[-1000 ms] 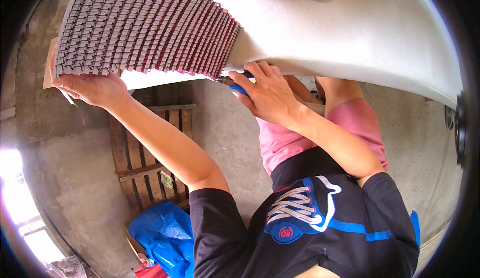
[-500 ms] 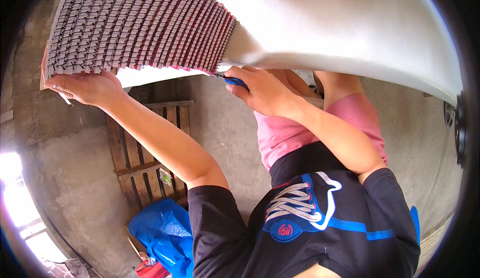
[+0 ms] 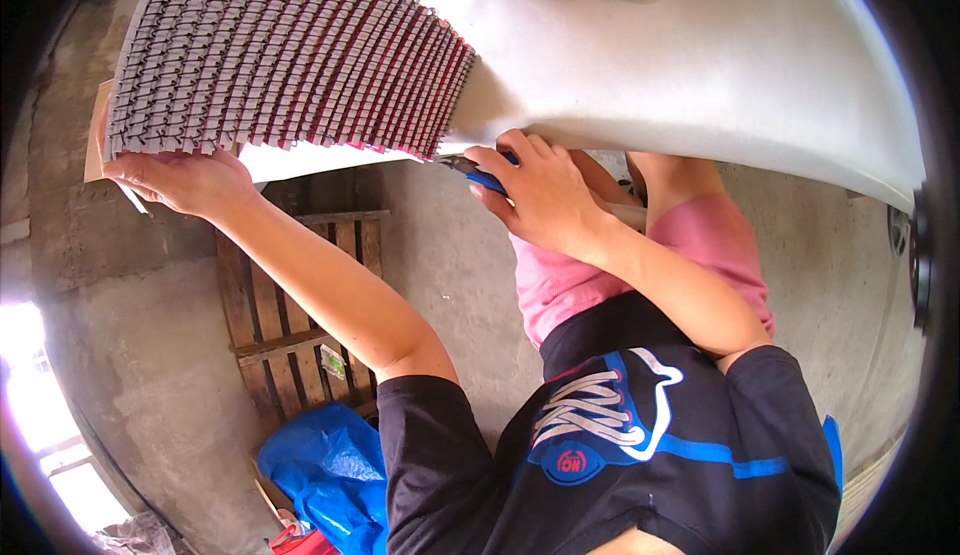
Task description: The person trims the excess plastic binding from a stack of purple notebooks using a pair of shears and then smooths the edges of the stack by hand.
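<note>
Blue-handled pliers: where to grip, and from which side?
Probably by the blue handles, from the right: the metal nose points left, toward the lower right corner of the grey slatted panel, while the handles run back into the right hand.

So we've got a fan-shaped sheet of small grey tabs [image 3: 280, 65], patterned in rows with black loops and dark red streaks toward the narrow end. Our metal pliers [image 3: 488, 181] have blue grips, the smooth table [image 3: 720, 65] is off-white, and we're rocking a black cotton T-shirt [image 3: 640, 425] with white zigzag laces on blue, plus plain pink shorts [image 3: 562, 290].
</note>
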The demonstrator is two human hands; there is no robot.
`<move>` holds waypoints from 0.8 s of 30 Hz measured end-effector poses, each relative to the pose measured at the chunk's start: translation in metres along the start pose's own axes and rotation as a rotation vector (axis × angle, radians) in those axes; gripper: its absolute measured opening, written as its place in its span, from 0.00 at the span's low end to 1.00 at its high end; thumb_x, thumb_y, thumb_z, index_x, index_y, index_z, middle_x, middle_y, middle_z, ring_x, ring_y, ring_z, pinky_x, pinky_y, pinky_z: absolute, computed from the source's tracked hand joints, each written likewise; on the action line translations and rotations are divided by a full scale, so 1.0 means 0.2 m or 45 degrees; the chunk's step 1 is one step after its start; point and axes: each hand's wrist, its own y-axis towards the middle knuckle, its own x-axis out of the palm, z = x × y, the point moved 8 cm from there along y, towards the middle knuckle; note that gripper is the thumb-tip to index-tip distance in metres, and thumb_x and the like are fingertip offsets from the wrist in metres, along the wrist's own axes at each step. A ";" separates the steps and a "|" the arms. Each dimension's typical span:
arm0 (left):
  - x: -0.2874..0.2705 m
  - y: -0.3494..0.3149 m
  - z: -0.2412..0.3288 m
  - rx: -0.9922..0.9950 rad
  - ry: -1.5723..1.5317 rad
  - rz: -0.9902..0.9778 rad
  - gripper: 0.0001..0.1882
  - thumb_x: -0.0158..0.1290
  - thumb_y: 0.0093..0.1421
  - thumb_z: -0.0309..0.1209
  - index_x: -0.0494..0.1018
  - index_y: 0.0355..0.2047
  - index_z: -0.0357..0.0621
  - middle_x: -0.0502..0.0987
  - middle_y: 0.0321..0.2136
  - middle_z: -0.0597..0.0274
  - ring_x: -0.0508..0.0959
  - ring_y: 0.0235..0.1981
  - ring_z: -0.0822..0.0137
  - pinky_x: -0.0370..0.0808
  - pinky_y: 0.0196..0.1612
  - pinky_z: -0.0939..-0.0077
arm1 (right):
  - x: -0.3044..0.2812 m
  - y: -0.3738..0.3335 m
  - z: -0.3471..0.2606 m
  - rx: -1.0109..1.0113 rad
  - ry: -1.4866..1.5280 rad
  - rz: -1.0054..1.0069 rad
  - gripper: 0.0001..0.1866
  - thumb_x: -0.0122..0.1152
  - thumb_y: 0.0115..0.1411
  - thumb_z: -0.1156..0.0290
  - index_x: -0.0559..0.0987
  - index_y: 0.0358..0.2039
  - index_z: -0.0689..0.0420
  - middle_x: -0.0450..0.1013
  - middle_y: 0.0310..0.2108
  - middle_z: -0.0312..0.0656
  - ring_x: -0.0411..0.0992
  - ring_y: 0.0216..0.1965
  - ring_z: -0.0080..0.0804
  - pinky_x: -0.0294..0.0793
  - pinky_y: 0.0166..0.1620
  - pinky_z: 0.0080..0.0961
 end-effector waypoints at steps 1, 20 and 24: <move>0.01 0.00 0.01 0.019 0.033 -0.019 0.32 0.30 0.63 0.57 0.64 0.45 0.37 0.69 0.43 0.52 0.72 0.44 0.61 0.73 0.49 0.63 | -0.02 -0.01 -0.02 -0.048 -0.138 0.039 0.17 0.54 0.55 0.61 0.71 0.45 0.49 0.64 0.38 0.44 0.67 0.38 0.40 0.65 0.37 0.37; 0.04 0.01 -0.01 0.021 -0.164 -0.106 0.31 0.32 0.62 0.57 0.63 0.45 0.40 0.70 0.42 0.54 0.73 0.44 0.61 0.74 0.48 0.63 | 0.00 0.01 0.00 -0.182 -0.242 0.059 0.21 0.58 0.51 0.64 0.69 0.48 0.48 0.63 0.40 0.43 0.64 0.42 0.39 0.64 0.40 0.38; 0.04 0.01 -0.01 0.037 -0.147 -0.098 0.31 0.32 0.62 0.58 0.63 0.45 0.40 0.70 0.42 0.55 0.73 0.43 0.62 0.74 0.48 0.65 | 0.01 0.00 0.00 -0.196 -0.259 0.083 0.22 0.58 0.51 0.64 0.69 0.48 0.48 0.63 0.41 0.43 0.64 0.42 0.40 0.64 0.40 0.37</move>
